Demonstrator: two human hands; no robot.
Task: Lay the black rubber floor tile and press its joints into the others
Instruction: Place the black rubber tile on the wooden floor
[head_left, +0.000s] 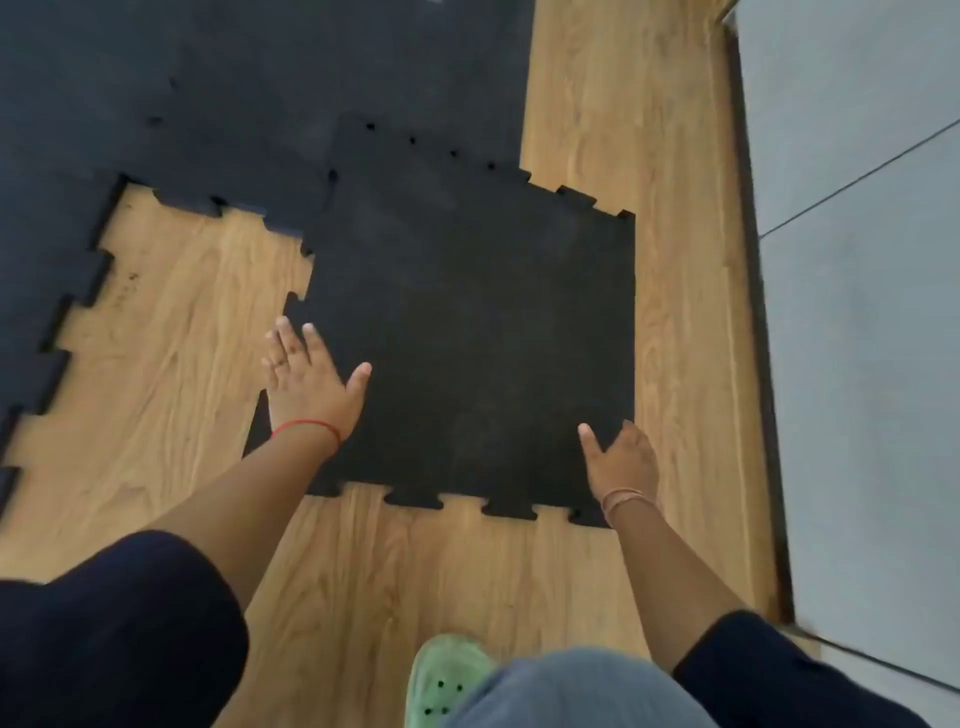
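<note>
A black rubber floor tile (467, 322) with jigsaw edges lies skewed on the wooden floor. Its far corner overlaps the laid black tiles (260, 104) at the back. My left hand (306, 379) rests flat on the tile's left edge, fingers spread, some of them over the edge. My right hand (621, 462) holds the tile's near right corner, thumb on top and fingers wrapped around its right edge. The tile's near tabs sit free on bare wood.
More laid tiles (41, 270) run down the left side, leaving an uncovered patch of wooden floor (171, 332). A grey wall or panel (857, 260) with a dark skirting stands at the right. My green shoe (441, 680) and knees are at the bottom.
</note>
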